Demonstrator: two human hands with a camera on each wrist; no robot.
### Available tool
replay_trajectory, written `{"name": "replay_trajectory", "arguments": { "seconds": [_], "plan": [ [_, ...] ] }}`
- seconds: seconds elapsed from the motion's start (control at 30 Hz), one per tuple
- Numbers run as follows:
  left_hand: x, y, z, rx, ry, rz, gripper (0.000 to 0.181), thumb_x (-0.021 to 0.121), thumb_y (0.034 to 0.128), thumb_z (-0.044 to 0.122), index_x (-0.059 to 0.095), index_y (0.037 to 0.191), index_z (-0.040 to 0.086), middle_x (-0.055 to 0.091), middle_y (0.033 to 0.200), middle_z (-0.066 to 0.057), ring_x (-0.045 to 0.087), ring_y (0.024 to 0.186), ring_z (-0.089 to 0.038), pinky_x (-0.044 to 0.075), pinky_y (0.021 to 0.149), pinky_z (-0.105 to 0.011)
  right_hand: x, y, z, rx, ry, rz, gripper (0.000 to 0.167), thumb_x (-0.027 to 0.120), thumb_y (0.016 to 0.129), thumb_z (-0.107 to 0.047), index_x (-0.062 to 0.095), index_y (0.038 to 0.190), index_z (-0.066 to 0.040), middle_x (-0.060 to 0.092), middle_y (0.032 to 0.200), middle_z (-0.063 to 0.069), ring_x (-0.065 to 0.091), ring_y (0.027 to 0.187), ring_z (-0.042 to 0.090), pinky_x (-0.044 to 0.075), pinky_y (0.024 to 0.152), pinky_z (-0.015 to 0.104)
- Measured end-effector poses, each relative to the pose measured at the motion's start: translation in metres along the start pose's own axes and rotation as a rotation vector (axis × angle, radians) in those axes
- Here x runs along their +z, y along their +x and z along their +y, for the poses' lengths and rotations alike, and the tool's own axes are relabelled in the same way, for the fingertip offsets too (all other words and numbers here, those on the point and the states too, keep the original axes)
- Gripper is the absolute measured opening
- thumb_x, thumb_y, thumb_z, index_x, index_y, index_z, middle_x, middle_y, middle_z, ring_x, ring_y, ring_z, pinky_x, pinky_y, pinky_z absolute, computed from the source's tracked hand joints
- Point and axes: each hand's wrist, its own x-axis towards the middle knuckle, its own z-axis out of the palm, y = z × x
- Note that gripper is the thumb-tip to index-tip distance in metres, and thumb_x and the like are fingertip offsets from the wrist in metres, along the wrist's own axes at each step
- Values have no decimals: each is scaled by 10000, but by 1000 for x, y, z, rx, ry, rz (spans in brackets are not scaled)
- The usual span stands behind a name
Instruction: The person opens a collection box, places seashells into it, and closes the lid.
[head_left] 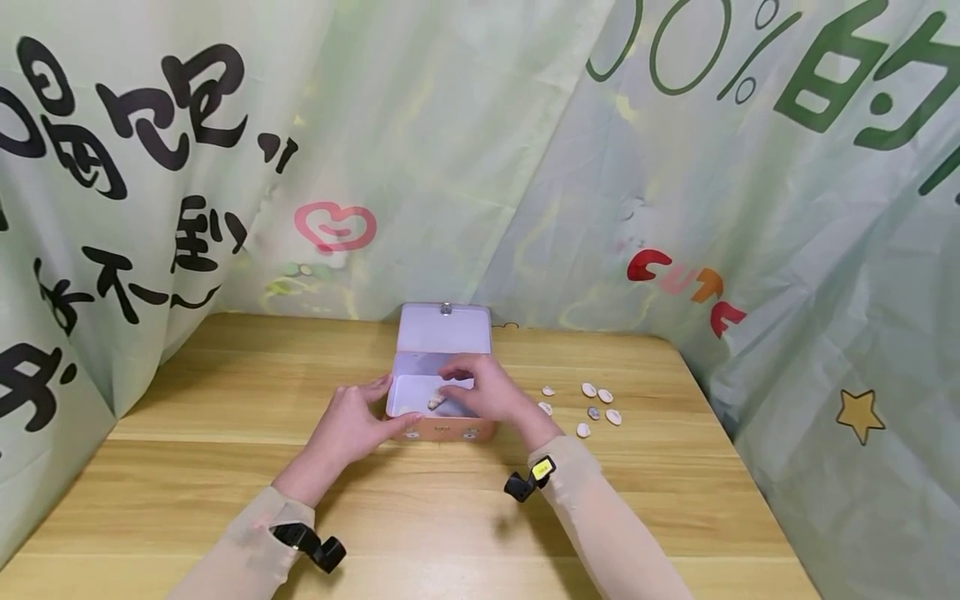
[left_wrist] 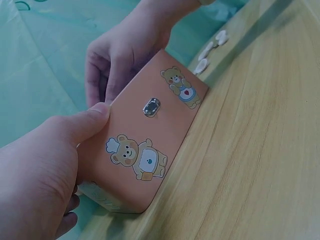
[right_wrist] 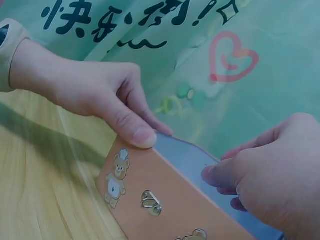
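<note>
A small hinged tin box stands on the table with its lid raised. Its orange front, in the left wrist view, carries bear pictures and a metal clasp. My left hand grips the box's left side, thumb over the front rim. Inside the box, my right hand reaches in from the right, a gap showing between thumb and forefinger. Just by the thumb tip, a small pale shell-like piece lies on the box's inside. The right hand's lower fingers are partly hidden in both wrist views.
Several small white shells lie on the wooden table to the right of the box, with one greyish piece among them. A printed cloth curtain hangs behind the table and along its sides.
</note>
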Motion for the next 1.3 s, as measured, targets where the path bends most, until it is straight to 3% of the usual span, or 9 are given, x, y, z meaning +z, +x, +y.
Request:
{"name": "replay_trajectory", "arguments": {
  "seconds": [0.1,0.4,0.6,0.73,0.97,1.13,1.3],
  "plan": [
    [0,-1,0,-5,-8,-2,1022,799,797,741,596,1417,-45,579,1423,-207,263,370,-43,400,395,-289,-5,-5,-3,-1,9,32,238,773,961,-22,745,1174,79,739,1164,220,706,1103,317,557,1006,397],
    [-1,-1,-3,-35,-4,-9,1050,787,780,772,584,1447,-14,573,1466,-173,423,519,-160,422,470,-325,-33,-25,-11,34,13,103,215,776,966,-39,771,1173,15,747,1180,184,702,1105,298,555,1007,444],
    [-2,-2,-3,-54,-26,-16,1054,796,775,763,581,1447,-19,566,1472,-175,274,376,-65,393,376,-290,-48,-42,-2,37,28,146,215,777,948,8,767,1159,49,743,1207,167,705,1108,325,564,991,500],
    [-2,-2,-2,-59,-34,-20,1036,814,779,737,580,1449,-19,561,1471,-174,256,364,-45,371,353,-279,-55,-54,7,14,28,179,180,775,946,26,773,1126,42,744,1147,200,706,1083,334,567,983,510],
    [-2,-2,0,-54,-43,-24,1028,821,781,727,578,1453,-12,559,1474,-172,268,394,-73,391,374,-290,-70,-78,23,132,8,208,197,781,961,-25,772,1157,0,750,1151,143,701,1095,336,555,997,515],
    [-1,-2,0,-44,-42,-19,1035,814,777,740,583,1446,-16,563,1468,-177,266,382,-74,390,366,-291,-75,-93,41,217,-4,205,229,768,971,-27,744,1183,57,729,1188,234,683,1108,381,535,1007,567],
    [0,-1,0,-28,-31,-18,1007,822,793,714,589,1441,-22,567,1468,-176,349,446,-113,419,422,-296,-77,-107,54,266,-12,185,258,771,964,-20,720,1181,109,730,1177,249,691,1090,403,551,983,558]
  ]
}}
